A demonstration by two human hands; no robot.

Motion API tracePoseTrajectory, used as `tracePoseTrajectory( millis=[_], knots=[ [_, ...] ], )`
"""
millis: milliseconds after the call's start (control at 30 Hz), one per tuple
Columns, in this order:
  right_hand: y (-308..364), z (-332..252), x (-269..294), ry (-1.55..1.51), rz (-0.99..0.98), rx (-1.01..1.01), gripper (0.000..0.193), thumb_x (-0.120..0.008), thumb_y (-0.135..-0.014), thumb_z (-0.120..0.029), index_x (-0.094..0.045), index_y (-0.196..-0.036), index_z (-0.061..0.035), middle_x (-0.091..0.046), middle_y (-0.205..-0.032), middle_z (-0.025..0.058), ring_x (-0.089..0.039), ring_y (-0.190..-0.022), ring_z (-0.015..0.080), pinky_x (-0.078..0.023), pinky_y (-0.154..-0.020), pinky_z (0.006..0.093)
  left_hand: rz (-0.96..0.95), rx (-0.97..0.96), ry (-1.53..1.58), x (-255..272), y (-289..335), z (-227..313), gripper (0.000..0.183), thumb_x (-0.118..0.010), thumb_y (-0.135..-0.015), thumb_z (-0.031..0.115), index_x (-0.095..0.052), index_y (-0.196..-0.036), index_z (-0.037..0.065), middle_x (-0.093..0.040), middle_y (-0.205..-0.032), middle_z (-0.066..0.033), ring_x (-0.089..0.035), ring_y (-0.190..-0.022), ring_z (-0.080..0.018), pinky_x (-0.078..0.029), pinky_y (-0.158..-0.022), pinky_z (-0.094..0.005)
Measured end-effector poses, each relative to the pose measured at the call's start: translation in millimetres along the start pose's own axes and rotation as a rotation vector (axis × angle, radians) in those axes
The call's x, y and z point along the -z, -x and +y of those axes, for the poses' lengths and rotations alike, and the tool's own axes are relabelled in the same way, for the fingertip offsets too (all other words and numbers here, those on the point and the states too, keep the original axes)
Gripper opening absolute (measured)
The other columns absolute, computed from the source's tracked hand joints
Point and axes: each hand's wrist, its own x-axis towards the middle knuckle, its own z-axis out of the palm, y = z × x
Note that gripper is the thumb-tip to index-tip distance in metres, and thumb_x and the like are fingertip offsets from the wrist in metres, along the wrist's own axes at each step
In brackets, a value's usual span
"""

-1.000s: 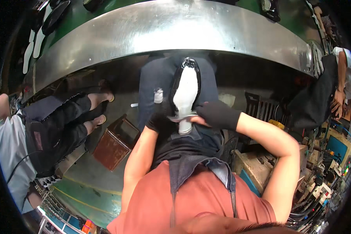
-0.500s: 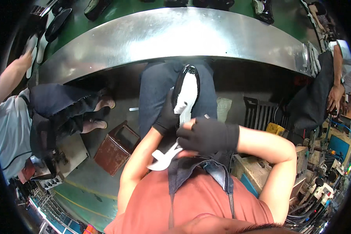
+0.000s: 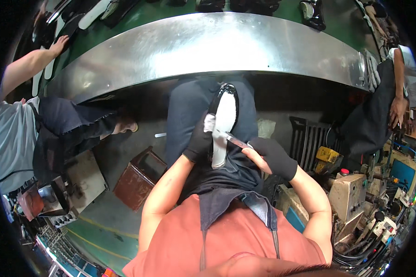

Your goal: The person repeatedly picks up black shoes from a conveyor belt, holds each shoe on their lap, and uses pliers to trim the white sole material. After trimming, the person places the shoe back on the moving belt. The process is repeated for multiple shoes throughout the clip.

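A glossy black shoe (image 3: 225, 108) lies bottom up over my lap, its toe pointing away from me and its underside white. My left hand (image 3: 201, 141), in a black glove with white-covered fingertips, grips its left side near the middle. In my right hand (image 3: 270, 157), also gloved in black with bare fingertips, is a slim knife-like tool (image 3: 237, 141). The tool's tip meets or hovers just over the shoe's white waist; I cannot tell which. My fingers hide part of its handle.
A metal bench edge (image 3: 208, 46) curves ahead of me, with shoes (image 3: 312, 14) on the green surface beyond. At left a co-worker's hand (image 3: 59, 45) reaches over that surface. A brown stool (image 3: 138, 177) stands at lower left; machinery (image 3: 349, 196) stands at right.
My right hand has moved away from my body, to the right, bringing the tool into view at the shoe's waist. The loose white piece near my chest is no longer visible. The co-worker's hand has shifted.
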Motion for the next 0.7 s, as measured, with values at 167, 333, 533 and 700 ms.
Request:
tracePoseTrajectory(
  millis=[167, 333, 533, 700],
  knots=[
    [-39, 1, -2, 0.109, 0.054, 0.199, 0.036, -0.053, -0.095, -0.036, -0.062, -0.085, -0.0023, -0.06, -0.076, 0.0206, -0.059, -0.075, 0.0404, -0.045, -0.063, 0.0435, -0.227, -0.058, 0.046, 24, -9, -36, 0.088, -0.074, -0.073, 0.01, -0.025, -0.146, 0.002, -0.047, -0.135, -0.013, -0.047, -0.122, -0.0218, -0.037, -0.104, -0.0341],
    [-31, 28, -8, -0.136, 0.015, -0.204, 0.043, -0.049, -0.098, -0.038, -0.062, -0.084, 0.0, -0.06, -0.067, 0.0161, -0.06, -0.059, 0.0227, -0.045, -0.056, 0.0371, -0.111, -0.182, -0.192, 30, -4, 2, 0.091, -0.079, -0.071, 0.017, -0.028, -0.145, 0.002, -0.044, -0.141, -0.0143, -0.044, -0.129, -0.025, -0.034, -0.108, -0.037],
    [-29, 61, -73, -0.777, 0.286, -0.538, 0.061, -0.034, -0.1, -0.051, -0.061, -0.074, -0.0036, -0.062, -0.061, 0.006, -0.059, -0.054, 0.0149, -0.046, -0.057, 0.0284, 0.201, -0.106, -0.044, 57, -42, 69, 0.069, -0.071, -0.08, 0.025, -0.039, -0.137, 0.001, -0.053, -0.125, -0.0141, -0.053, -0.114, -0.0231, -0.043, -0.097, -0.0369],
    [-27, 77, -63, -0.874, 0.319, -0.519, 0.056, -0.037, -0.1, -0.049, -0.061, -0.081, -0.0022, -0.061, -0.065, 0.0063, -0.061, -0.057, 0.0166, -0.049, -0.056, 0.0297, 0.232, -0.057, -0.004, 202, -202, 191, 0.052, -0.06, -0.091, 0.035, -0.048, -0.129, 0.001, -0.062, -0.108, -0.0139, -0.062, -0.097, -0.0212, -0.052, -0.085, -0.0365]
  ],
)
